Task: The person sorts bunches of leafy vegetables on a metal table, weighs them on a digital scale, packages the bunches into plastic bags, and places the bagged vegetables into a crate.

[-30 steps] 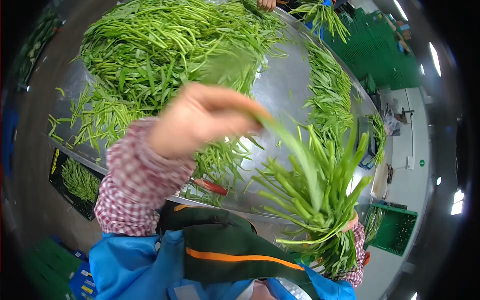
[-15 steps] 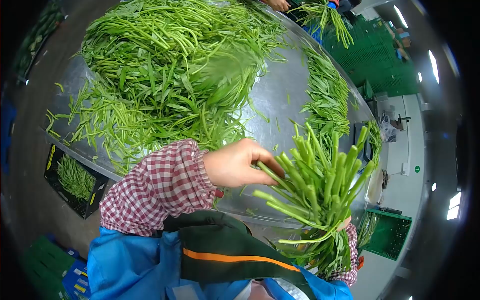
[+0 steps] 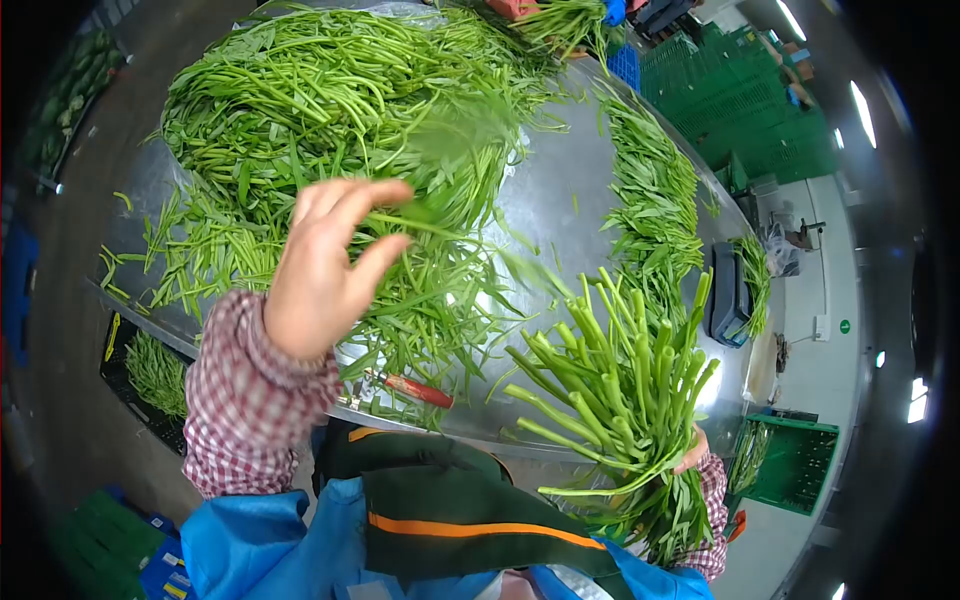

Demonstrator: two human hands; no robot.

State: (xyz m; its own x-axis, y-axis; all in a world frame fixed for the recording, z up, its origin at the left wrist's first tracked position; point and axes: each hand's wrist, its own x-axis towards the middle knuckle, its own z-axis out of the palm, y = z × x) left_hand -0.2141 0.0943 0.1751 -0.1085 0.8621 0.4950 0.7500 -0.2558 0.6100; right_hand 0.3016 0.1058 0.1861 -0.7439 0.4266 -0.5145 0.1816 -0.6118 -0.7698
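My left hand [image 3: 325, 265] is raised over the near left part of a large heap of leafy green stalks [image 3: 330, 110]. Its thumb and fingers are apart. A thin leafy stalk [image 3: 440, 228], blurred by motion, trails rightward from beside the fingertips. On the right, my right hand [image 3: 692, 452] is wrapped around a thick bunch of green stalks [image 3: 625, 375], cut ends up and leaves hanging down; most of that hand is hidden behind the bunch. A tool with a red handle [image 3: 418, 390] lies at the metal table's near edge, below my left hand.
A row of leafy bunches [image 3: 650, 190] lies along the right side of the metal table [image 3: 560, 190]. Beyond it is a dark scale-like device [image 3: 730, 295]. A green crate [image 3: 795, 465] stands lower right, a black crate [image 3: 150, 375] lower left. Another person's red-gloved hand [image 3: 512, 8] is at the far edge.
My left hand has moved left and up, away from the bunch, and its fingers have spread. The red-handled tool has come into fuller view. My right hand still holds the bunch.
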